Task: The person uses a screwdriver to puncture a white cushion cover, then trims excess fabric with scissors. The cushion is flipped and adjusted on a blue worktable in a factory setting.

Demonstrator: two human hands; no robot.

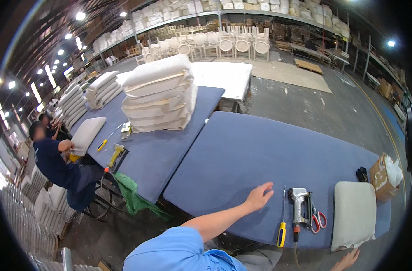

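Note:
My left hand (260,197) is held over the blue padded tabletop (242,153), its fingers apart and nothing in them. Close to it lies a screwdriver (282,232) with a yellow and dark handle. Beside that are a silver staple gun (300,207) with an air hose and red-handled scissors (318,221). At the right end of the table lies a light grey upholstered seat cushion (354,214). My right hand (348,260) is at its near edge, fingertips closed on the loose fabric there, partly seen at the picture's lower rim.
A cardboard box (385,178) with white filling stands at the right corner, beside a small black object (361,174). On the left table rise stacked cushions (160,95), near another staple gun (117,156) and screwdriver (107,139). A co-worker (57,158) handles a cushion (89,134) there.

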